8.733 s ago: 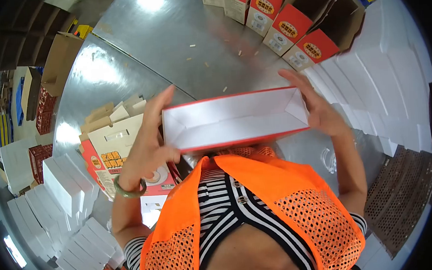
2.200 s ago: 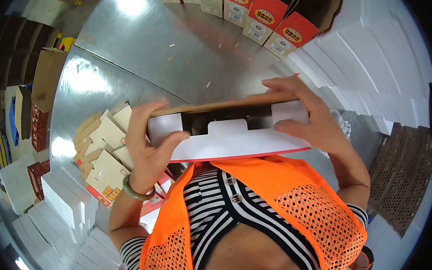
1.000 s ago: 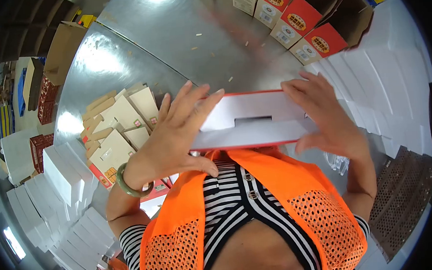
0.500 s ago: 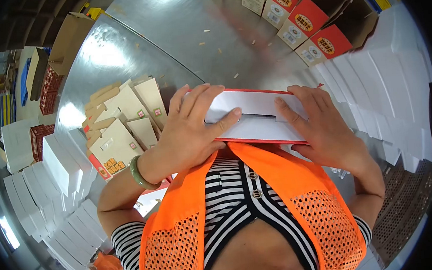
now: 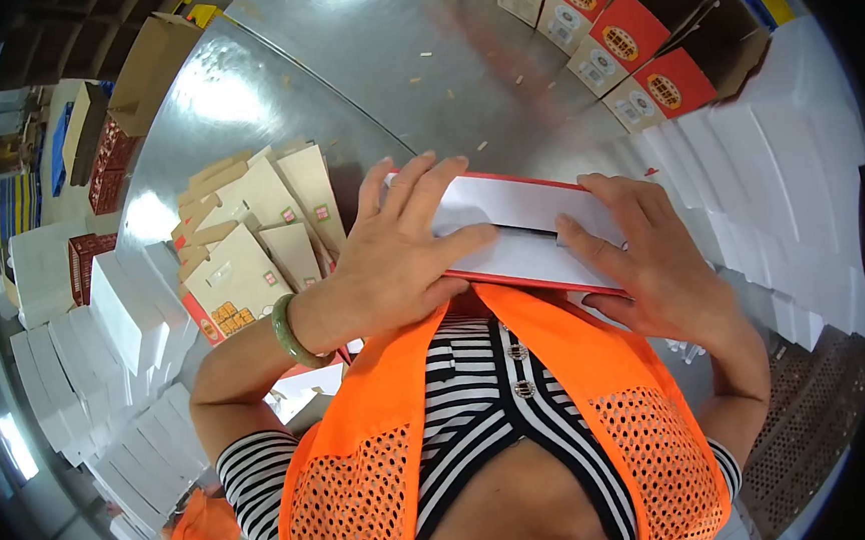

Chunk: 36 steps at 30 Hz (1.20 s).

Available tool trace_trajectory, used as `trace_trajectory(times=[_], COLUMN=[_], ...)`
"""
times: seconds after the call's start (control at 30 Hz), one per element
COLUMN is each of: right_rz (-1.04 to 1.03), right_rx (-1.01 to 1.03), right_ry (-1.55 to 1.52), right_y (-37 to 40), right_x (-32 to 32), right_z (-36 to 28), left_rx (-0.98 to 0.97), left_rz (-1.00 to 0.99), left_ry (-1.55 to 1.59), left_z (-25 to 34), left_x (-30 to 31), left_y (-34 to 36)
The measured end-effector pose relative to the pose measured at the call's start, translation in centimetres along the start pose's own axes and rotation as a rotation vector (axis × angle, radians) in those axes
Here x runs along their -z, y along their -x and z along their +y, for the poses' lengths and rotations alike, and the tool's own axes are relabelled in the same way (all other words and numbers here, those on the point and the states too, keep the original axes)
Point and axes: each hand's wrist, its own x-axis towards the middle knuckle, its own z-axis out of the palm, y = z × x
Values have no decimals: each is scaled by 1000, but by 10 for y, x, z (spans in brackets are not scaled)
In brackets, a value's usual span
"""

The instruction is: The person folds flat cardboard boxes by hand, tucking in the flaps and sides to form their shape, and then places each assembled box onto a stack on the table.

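A cardboard box [image 5: 518, 199] with white flaps and red edges lies against the front of my orange vest. My left hand [image 5: 391, 243], below a green bangle, grips the box's left end, its fingers over the far edge and its thumb on a white flap. At the other end, my right hand [image 5: 651, 245] holds the box with its thumb pressing beside a narrow dark gap between the flaps. The underside of the box and parts of the fingers are hidden.
Cream-coloured folded cartons [image 5: 237, 269] lie in a pile on the metal table [image 5: 326, 37] at left. Several open red boxes [image 5: 680, 82] stand at far right. White stacks [image 5: 788, 185] line the right side, and more white stacks [image 5: 63, 366] stand at left. Small scraps dot the table.
My left thumb has moved farther across the flaps and the gap between them shows less. Both hands stay on the box, and the view has shifted slightly.
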Motion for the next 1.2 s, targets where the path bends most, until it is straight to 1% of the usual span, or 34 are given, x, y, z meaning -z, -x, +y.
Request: trace_trajectory(times=[0.07, 0.1, 0.17, 0.4, 0.43, 0.5, 0.57, 0.63, 0.7, 0.73, 0.77, 0.8, 0.83, 0.87, 0.9, 0.93, 0.97, 1.0, 1.03, 1.07, 1.1, 1.17, 1.2], right_rz=[19, 23, 51, 40, 39, 39, -2, 5, 14, 7, -1, -3, 69, 144, 144, 161, 177, 177, 138, 103, 115, 414, 631], right_rx=[-42, -42, -13, 5, 1, -7, -6, -3, -3, -77, -149, -150, -238, -325, -322, -275, -233, -243, -210, -175, -175, -75, -120], right_ry=[15, 0, -37, -4, -1, 1, -34, -39, -44, 22, 90, 93, 108, 125, 132, 30, -71, -58, -52, -43, -23, -177, -248], right_y=[-1, 0, 2, 2, 3, 4, 5, 6, 5, 5, 5, 5, 7, 7, 6, 4, 4, 2, -1, -4, -6, -14, -17], right_x=[2, 1, 0, 0, -1, -2, -1, 0, 3, 5, 7, 7, 7, 6, 3, 0, -1, 1, 5, 9, 14, 25, 26], right_z=[-1, -1, -1, -2, -3, -5, -7, -7, -8, -10, -11, -10, -6, -3, 0, 4, 6, 8, 11, 15, 19, 31, 38], left_rx=[-18, -13, -56, -85, -86, -23, -39, -55, -50, -56, -13, 35, 35, 83, 130, 111, 100, 67, 34, 56, 44, 174, 123], left_rz=[96, 82, 120, 206, 204, 152, 121, 91, 27, 25, 39, 55, 59, 105, 151, 208, 214, 100, -7, -9, 9, 54, 150], left_ry=[130, 126, 66, 20, 23, -11, -15, -24, 51, 52, 19, -14, -13, 110, 234, 251, 255, 54, -152, -77, -86, 32, 44], left_z=[-12, -17, -21, -15, -12, -4, -3, -5, -8, -9, -9, -10, -12, -17, -21, -25, -25, -22, -20, -22, -24, -34, -46], left_x=[1, 0, -7, -11, -11, -8, -6, -2, 2, 2, 1, 1, 3, 7, 9, 5, 4, 3, 2, 6, 13, 32, 42], left_y=[7, 13, 24, 19, 20, 20, 20, 20, 19, 19, 19, 19, 20, 20, 21, 23, 21, 20, 17, 15, 14, 15, 18])
